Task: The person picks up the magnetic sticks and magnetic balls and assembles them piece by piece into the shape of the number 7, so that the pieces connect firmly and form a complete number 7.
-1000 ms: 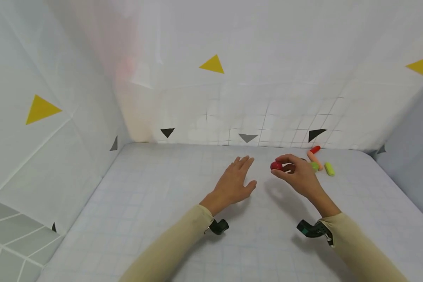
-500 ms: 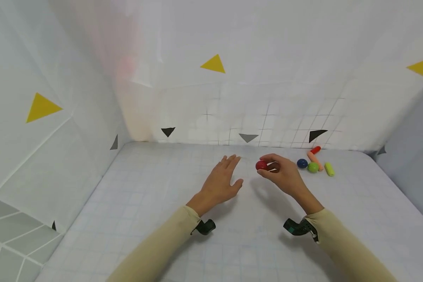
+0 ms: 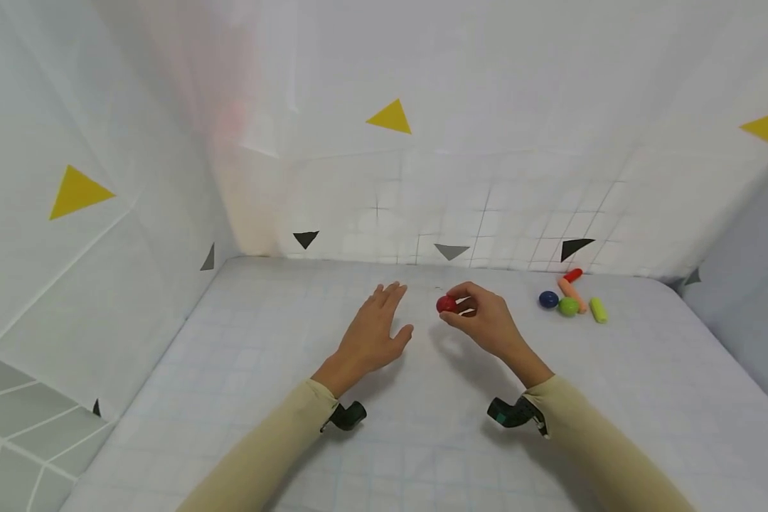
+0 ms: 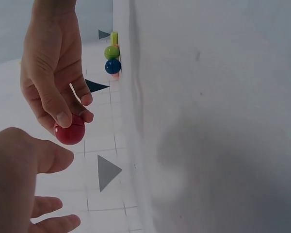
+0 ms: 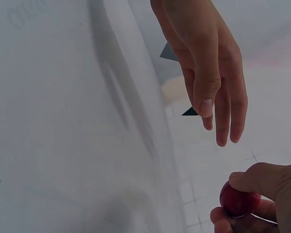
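Observation:
A glossy red ball (image 3: 446, 304) is pinched between the thumb and fingers of my right hand (image 3: 485, 320), raised above the white table. My left hand (image 3: 370, 333) hovers to its left, fingers straight and thumb spread, holding nothing. In the left wrist view the red ball (image 4: 70, 131) shows a thin seam line, with the right thumb on it. The right wrist view shows the ball (image 5: 238, 199) in my right fingers and the left hand (image 5: 213, 73) apart from it, its fingers extended.
At the table's back right lie a dark blue ball (image 3: 548, 299), a green ball (image 3: 568, 306), a peach stick (image 3: 571, 294), a red stick (image 3: 572, 275) and a yellow-green stick (image 3: 598, 310). White sheeting (image 3: 333, 178) walls the table's back and left side.
Both hands have moved left together, the right one carrying the red ball. The blue ball, partly hidden behind the right hand before, now shows fully.

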A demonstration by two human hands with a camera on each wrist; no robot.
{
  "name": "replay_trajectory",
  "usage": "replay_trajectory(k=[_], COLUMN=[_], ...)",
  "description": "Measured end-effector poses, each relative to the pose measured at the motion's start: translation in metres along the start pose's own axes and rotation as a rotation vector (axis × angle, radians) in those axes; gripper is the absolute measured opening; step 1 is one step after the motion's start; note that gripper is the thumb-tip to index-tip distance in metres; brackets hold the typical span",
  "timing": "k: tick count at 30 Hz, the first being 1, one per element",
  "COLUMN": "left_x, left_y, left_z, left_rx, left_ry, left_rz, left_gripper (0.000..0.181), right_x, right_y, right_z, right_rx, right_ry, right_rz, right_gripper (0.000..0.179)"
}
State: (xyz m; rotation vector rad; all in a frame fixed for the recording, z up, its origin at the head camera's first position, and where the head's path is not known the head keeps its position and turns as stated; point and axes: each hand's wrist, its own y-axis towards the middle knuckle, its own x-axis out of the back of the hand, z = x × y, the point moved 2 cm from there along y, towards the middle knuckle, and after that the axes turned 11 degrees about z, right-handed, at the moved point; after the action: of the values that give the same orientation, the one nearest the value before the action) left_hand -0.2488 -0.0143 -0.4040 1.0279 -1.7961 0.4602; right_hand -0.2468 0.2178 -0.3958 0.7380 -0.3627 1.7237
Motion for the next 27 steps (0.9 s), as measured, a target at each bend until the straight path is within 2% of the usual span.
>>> replay_trajectory(k=[10, 20, 27], left_x=[0.005, 0.008, 0.009], left_y=[-0.014, -0.021, -0.025], left_z=[0.016, 0.027, 0.033], left_rx=[0.068, 0.109, 0.137], left_ry=[-0.004, -0.017, -0.027], left_rz=[-0.016, -0.021, -0.036], left_gripper=[0.069, 0.069, 0.068], right_x=[-0.021, -0.036, -0.047], right_y=[0.013, 0.024, 0.033], right_z=[0.004, 0.008, 0.014], right_rx=[0.050, 0.050, 0.095], right_ry=[0.015, 0.030, 0.011], right_rz=[0.021, 0.050, 0.056], right_gripper=[0.036, 0.035, 0.034])
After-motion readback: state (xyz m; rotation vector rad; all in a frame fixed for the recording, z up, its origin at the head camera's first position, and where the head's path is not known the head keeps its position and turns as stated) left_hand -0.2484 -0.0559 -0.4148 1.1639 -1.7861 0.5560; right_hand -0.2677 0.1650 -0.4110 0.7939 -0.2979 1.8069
